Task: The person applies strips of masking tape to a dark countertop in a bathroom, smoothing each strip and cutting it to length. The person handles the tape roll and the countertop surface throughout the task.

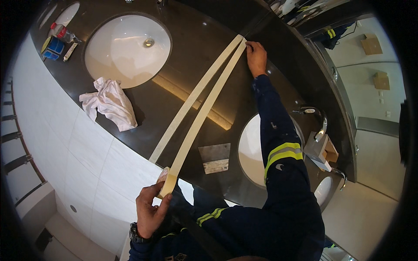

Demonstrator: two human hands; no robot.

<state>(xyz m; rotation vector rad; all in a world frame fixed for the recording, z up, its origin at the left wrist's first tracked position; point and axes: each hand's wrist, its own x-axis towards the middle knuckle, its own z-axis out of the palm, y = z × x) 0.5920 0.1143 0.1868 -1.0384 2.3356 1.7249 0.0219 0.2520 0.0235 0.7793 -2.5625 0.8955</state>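
Note:
My left hand [150, 211] grips a roll of cream masking tape [169, 186] at the front edge of the dark countertop [183, 52]. From the roll a pulled-out strip [204, 111] runs across the counter to its back. There my right hand [257, 58], fingers drawn together, holds the strip's far end down. Left of it lies another tape strip [191, 99]; the two meet at the back and spread apart toward the front. A flat scraper blade [215, 153] with a pale, stained strip along one side rests to the right of the tape.
White sinks [117, 52] are set into the counter on both sides, one [250, 150] under my right forearm. A crumpled pale cloth [111, 104], a blue can [53, 45] and a bottle [63, 32] stand left. A chrome faucet [323, 126] and open box [320, 151] are right.

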